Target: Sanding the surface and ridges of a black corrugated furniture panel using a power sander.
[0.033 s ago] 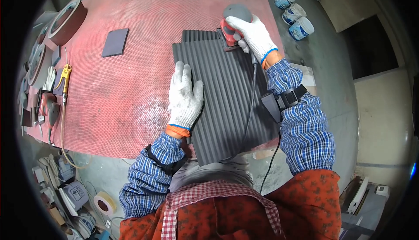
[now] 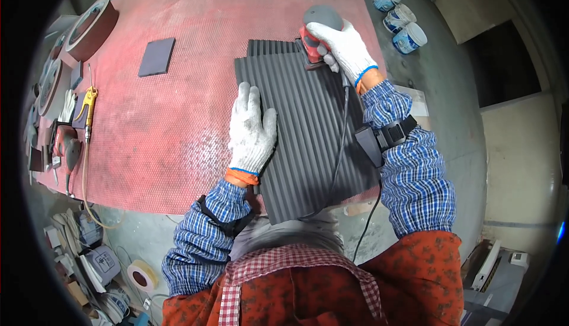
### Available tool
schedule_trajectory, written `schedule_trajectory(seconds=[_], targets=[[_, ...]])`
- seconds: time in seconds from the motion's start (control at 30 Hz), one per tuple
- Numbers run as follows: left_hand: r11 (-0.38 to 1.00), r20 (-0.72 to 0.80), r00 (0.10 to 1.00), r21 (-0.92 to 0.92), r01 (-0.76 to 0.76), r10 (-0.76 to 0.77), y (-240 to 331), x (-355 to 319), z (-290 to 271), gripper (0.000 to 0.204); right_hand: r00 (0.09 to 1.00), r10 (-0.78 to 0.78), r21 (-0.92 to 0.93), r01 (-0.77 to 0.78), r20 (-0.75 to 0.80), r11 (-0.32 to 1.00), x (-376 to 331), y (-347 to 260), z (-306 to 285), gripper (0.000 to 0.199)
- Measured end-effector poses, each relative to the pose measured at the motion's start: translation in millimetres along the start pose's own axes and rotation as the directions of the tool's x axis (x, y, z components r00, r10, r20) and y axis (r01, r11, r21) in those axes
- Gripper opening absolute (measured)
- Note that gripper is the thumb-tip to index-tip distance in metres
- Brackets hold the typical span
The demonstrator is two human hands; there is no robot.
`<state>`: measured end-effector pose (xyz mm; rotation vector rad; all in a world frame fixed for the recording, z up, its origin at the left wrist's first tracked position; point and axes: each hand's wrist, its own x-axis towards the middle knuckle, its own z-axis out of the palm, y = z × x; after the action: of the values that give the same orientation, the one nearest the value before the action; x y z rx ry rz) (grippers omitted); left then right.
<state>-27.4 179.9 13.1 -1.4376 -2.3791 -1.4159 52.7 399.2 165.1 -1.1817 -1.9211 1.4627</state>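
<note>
A dark grey ribbed panel (image 2: pixel 302 142) lies on the red mesh-covered table (image 2: pixel 172 119), its near end toward my body. Another ribbed piece (image 2: pixel 269 47) shows from beneath its far edge. My left hand (image 2: pixel 252 133), in a white knit glove, rests flat along the panel's left edge with fingers stretched out. At the panel's far right, my gloved right hand (image 2: pixel 347 47) is wrapped round a red and grey power sander (image 2: pixel 314 45). The sander's base sits on the ribs, and its cord (image 2: pixel 342 136) runs back across the panel toward me.
A flat grey pad (image 2: pixel 157 57) lies left of the panel. Along the table's left side are abrasive rolls (image 2: pixel 92 30), a yellow air gun (image 2: pixel 89 104) with a hose, and a second sander (image 2: pixel 68 145). Several buckets (image 2: pixel 409 39) stand on the floor beyond the right edge.
</note>
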Motion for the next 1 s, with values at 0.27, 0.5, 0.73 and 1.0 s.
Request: schedule_trajectory(seconds=[0.27,0.5,0.73,1.0], targets=[[0.999,-0.03,0.999,-0.03,-0.024,0.023,-4,0,6,0.058,0.998,0.054,-0.003,-0.054,-0.01,0.999,-71,9,-6,0.067],[1.0,-0.038,0.999,-0.017,-0.009,0.009,-6,2,9,0.056,0.966,0.256,0.06,-0.254,-0.034,0.965,-188,16,-25,0.064],[1.0,-0.034,0.999,-0.002,-0.012,0.012,-9,5,12,0.056,0.973,0.217,0.206,-0.196,-0.08,0.959,-285,56,-42,0.08],[1.0,-0.034,0.999,0.021,0.008,-0.007,-11,3,12,0.056,0.885,0.464,0.236,-0.442,-0.046,0.865,-361,44,-55,0.09]])
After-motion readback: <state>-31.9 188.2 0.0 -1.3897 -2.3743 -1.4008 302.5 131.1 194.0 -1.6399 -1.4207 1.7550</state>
